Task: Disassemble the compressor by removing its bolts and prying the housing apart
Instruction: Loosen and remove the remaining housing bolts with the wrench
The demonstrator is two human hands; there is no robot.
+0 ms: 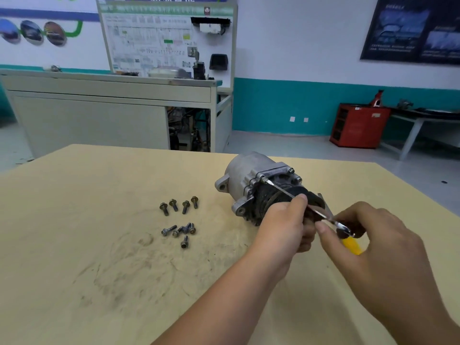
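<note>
Tabletop (99, 270) of beige wood is carrying a grey metal compressor (249, 173); left hand (283, 227) is gripping its black end, right hand (368, 242) is holding a yellow-handled screwdriver (351, 246) against a housing bolt (262, 180).

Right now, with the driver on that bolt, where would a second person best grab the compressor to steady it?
Probably the compressor by its bare silver barrel, palm down from the far left. It lies on its side, and that end is free. The left hand grips the black near end; the screwdriver in the right hand crosses the near right to a flange bolt.
</note>
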